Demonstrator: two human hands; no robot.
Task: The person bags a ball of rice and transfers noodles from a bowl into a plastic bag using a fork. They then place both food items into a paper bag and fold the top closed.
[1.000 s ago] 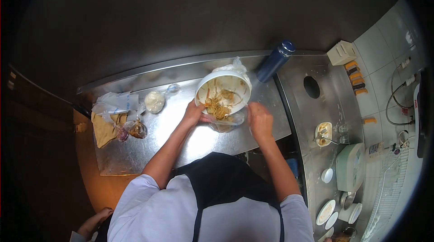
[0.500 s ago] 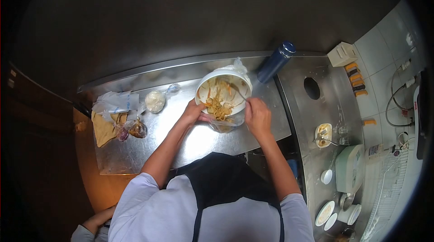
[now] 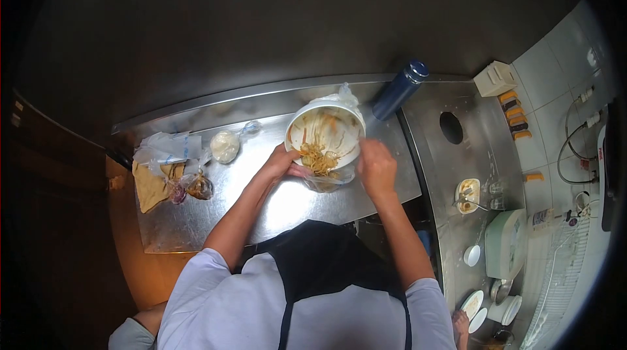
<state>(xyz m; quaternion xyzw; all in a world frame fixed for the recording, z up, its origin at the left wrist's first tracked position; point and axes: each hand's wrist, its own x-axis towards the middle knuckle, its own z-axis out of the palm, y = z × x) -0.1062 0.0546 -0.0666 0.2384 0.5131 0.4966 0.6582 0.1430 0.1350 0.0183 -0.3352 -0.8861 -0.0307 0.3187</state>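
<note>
A white bowl (image 3: pixel 351 115) tips toward me over the steel worktop, its noodle-like food (image 3: pixel 319 159) with bits of orange gathered at the lower side. Below the lip hangs a clear plastic bag (image 3: pixel 330 181), which catches some of that food. My left hand (image 3: pixel 282 162) grips the bowl's left rim along with the bag's edge. At the right rim, my right hand (image 3: pixel 377 167) is closed round the handle of a metal spoon, mostly hidden and blurred now.
A blue flask (image 3: pixel 398 92) stands behind the bowl. Left of it lie a bagged white ball (image 3: pixel 225 146), small food bags (image 3: pixel 198 186) and flatbread (image 3: pixel 150 186). Dishes (image 3: pixel 471 256) line the right counter, which has a round hole (image 3: pixel 450 128). Another person's hand (image 3: pixel 461 324) is at lower right.
My right hand has shifted slightly down and right, and the spoon has left the bowl's middle. Food has slid lower in the bowl. Another person's hand has appeared by the plates.
</note>
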